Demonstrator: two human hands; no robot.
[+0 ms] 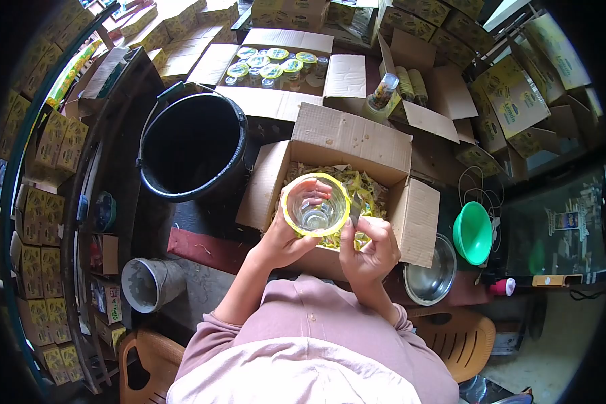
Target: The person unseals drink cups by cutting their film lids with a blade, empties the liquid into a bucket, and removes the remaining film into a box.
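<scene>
My left hand (286,232) is wrapped round a clear jar (315,217) with a yellow band at its rim. The jar's mouth is tilted up toward me, and nothing shows inside it. At the jar's right side, my right hand (374,248) pinches a small dark blade (355,210) close to the yellow rim; its handle is hidden by the fingers. Below both hands stands an open cardboard box (353,135) filled with yellow printed wrappers (367,185).
A black bucket (158,192) stands left, a grey bucket (138,286) nearer me. Behind is a carton of yellow-lidded jars (271,70). To the right are a green bowl (473,232), a metal bowl (443,273) and a carton (434,124) with stacked lids. Yellow boxes (44,269) fill the left shelves.
</scene>
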